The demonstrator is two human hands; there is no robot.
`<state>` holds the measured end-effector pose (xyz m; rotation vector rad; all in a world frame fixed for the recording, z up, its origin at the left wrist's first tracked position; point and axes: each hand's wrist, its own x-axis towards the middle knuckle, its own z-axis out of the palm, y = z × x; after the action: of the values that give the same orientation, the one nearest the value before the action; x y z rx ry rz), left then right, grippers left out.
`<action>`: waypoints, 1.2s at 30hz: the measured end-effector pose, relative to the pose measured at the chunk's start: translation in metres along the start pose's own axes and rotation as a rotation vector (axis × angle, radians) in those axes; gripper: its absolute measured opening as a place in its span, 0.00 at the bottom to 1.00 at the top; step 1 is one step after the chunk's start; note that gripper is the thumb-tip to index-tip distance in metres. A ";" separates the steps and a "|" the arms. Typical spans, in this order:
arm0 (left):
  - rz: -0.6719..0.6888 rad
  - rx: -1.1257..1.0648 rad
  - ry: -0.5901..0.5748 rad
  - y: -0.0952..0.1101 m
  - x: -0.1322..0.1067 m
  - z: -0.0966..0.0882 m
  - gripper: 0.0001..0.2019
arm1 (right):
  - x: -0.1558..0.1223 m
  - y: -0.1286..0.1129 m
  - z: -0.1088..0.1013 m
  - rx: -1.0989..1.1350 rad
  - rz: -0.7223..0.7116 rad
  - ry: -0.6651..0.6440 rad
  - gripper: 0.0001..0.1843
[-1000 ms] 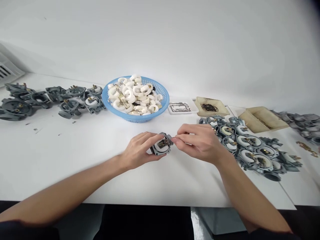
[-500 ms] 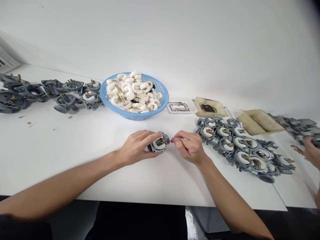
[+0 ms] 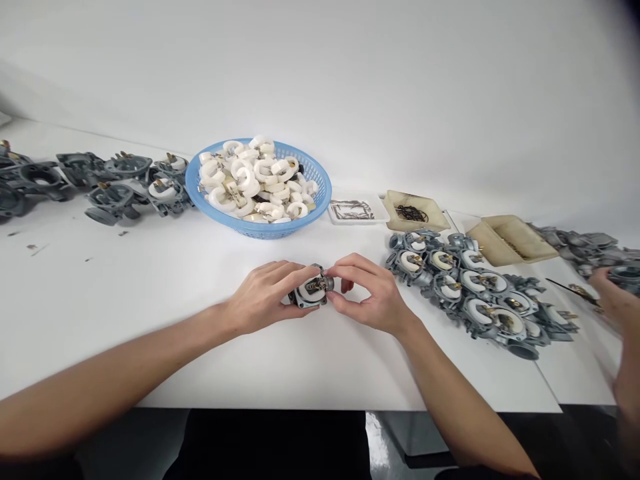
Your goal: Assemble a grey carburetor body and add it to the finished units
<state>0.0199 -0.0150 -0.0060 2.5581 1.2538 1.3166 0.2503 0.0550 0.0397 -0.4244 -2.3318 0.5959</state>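
Note:
A grey metal carburetor (image 3: pixel 311 291) with a white ring-shaped float in its upturned face is held just above or on the table in front of me; I cannot tell which. My left hand (image 3: pixel 270 293) is closed around its left side, fingers over the far edge and thumb along the near edge. At its right end, the round mouth, my right hand (image 3: pixel 367 293) grips with thumb and forefinger, the other fingers curled behind. Whether a small part is also between those fingertips is hidden.
Behind my hands stands a blue basket (image 3: pixel 195 203) heaped with white floats. Carburetors (image 3: pixel 113 193) stand at left, and more with floats (image 3: pixel 480 317) at right. Small trays (image 3: pixel 357 217) hold thin pins and black rings (image 3: pixel 413 213). A co-worker's hand (image 3: pixel 620 300) holds a carburetor at far right.
My right hand has moved left from beside the carburetor to its round end and now touches it. The view has shifted slightly right. The co-worker's hand now has a carburetor in it.

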 end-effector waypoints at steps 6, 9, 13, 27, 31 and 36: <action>0.005 0.007 -0.033 -0.001 0.000 -0.001 0.22 | 0.000 0.002 -0.002 0.047 0.019 -0.028 0.14; 0.005 0.007 -0.038 -0.001 0.000 -0.001 0.22 | 0.000 0.001 -0.003 0.066 0.039 -0.053 0.14; 0.010 -0.005 -0.034 -0.002 0.000 -0.001 0.22 | 0.001 0.000 -0.005 0.085 0.058 -0.067 0.13; -0.145 -0.123 -0.106 -0.002 -0.006 0.001 0.26 | -0.003 0.001 0.003 -0.025 0.098 -0.220 0.31; -0.123 -0.101 -0.073 -0.001 -0.006 0.003 0.25 | -0.002 0.001 0.003 -0.004 0.069 -0.164 0.21; -0.086 -0.068 -0.055 0.000 -0.002 0.004 0.24 | -0.001 -0.001 0.002 0.000 0.029 -0.084 0.09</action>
<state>0.0219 -0.0157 -0.0098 2.4481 1.2708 1.2421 0.2498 0.0528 0.0386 -0.4419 -2.4086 0.6392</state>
